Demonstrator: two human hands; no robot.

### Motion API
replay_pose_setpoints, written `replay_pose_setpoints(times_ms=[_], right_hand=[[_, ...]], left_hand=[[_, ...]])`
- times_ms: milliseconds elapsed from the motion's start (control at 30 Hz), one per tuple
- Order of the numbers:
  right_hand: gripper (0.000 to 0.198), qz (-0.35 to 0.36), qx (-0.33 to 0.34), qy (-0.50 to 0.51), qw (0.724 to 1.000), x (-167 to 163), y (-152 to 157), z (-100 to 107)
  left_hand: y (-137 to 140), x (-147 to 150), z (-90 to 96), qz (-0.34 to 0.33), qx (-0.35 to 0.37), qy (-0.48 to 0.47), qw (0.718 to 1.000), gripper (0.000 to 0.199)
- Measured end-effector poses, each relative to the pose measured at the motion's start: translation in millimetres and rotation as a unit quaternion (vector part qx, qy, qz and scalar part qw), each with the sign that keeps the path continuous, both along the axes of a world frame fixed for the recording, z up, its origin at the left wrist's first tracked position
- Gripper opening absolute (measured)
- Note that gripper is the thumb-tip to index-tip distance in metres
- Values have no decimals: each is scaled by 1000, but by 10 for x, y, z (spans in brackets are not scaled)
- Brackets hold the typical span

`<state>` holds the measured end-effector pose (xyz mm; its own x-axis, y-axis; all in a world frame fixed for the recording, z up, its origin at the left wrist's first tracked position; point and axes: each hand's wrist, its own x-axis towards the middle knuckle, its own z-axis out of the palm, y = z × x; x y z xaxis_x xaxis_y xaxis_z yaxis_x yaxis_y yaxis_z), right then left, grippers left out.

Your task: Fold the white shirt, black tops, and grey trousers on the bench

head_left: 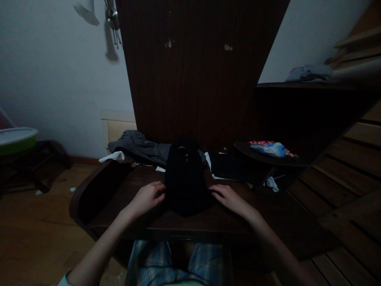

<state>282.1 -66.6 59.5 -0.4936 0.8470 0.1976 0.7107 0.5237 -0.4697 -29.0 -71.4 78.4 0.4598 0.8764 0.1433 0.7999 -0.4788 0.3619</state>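
A folded black cloth (187,184) lies at the centre of the frame on a dark wooden surface (126,206), with a small yellow mark near its top. The left hand (151,195) is at its left edge and the right hand (226,196) at its right edge, both palms down. The fingers of each are slightly bent, the thumb a little apart; whether they pinch the cloth or just touch it, I cannot tell.

Left of centre, behind the left hand, are a crumpled grey garment (141,146) and a white cloth (114,157). Right of centre, a dark flat item (228,166) lies over white sheets. Further right, a blue-and-white plastic bag (270,149) sits on a small shelf (297,162). A green basin (18,145) stands at the left edge of the frame.
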Motion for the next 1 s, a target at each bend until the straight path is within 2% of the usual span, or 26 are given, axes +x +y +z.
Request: replay_pose_setpoints(times_ms=[200, 333, 500, 700, 867, 1000], right_hand=[[23, 24, 20, 10, 999, 30, -410, -294], [26, -2, 56, 26, 998, 56, -523, -494], [25, -10, 85, 36, 996, 56, -569, -668], [23, 17, 72, 33, 997, 24, -598, -686], [25, 17, 94, 13, 995, 1, -609, -594], [25, 21, 110, 13, 994, -102, -636, -507]], left_hand=[[-380, 7, -270, 42, -18, 72, 996, 19], [-458, 8, -444, 94, -38, 54, 993, 29], [-528, -48, -579, 85, -56, 6, 995, 38], [-596, -57, -600, 22, -44, -22, 999, 28], [-592, -1, -550, 24, -9, -18, 999, 20], [-563, 30, -555, 31, 57, 8, 998, 16]])
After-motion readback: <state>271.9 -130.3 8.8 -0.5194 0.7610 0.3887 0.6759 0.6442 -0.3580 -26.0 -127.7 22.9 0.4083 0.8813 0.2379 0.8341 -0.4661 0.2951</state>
